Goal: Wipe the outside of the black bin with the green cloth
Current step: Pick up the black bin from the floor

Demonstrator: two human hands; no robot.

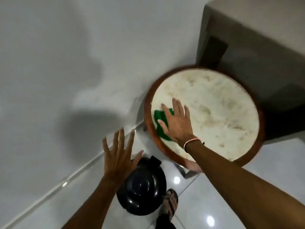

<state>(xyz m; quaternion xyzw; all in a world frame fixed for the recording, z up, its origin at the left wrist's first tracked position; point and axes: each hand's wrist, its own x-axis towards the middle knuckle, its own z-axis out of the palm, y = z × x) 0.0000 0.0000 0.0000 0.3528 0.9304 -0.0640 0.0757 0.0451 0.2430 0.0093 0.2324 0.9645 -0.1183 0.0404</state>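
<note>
Glossy round black bin [142, 187] beneath splayed left hand [118, 156]; right hand [177, 123] flat, unclenched, on green cloth [160, 116].

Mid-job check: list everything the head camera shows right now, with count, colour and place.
Round black plastic bin with domed lid: one, black, on the floor by the wall, below the table.
Green cloth: one, green, on the table's left edge, under the right hand.
Round table with pale stone top and brown wooden rim: one, cream and brown, right of centre.
Glossy floor tiles: pale grey, bottom.
Wall: whitish, left.
Patterned sandal on a foot: one, dark, right of the bin.
Pink wristband: one, right wrist.
Left hand: open, fingers spread, above the bin.
Right hand: flat on the cloth.
</note>
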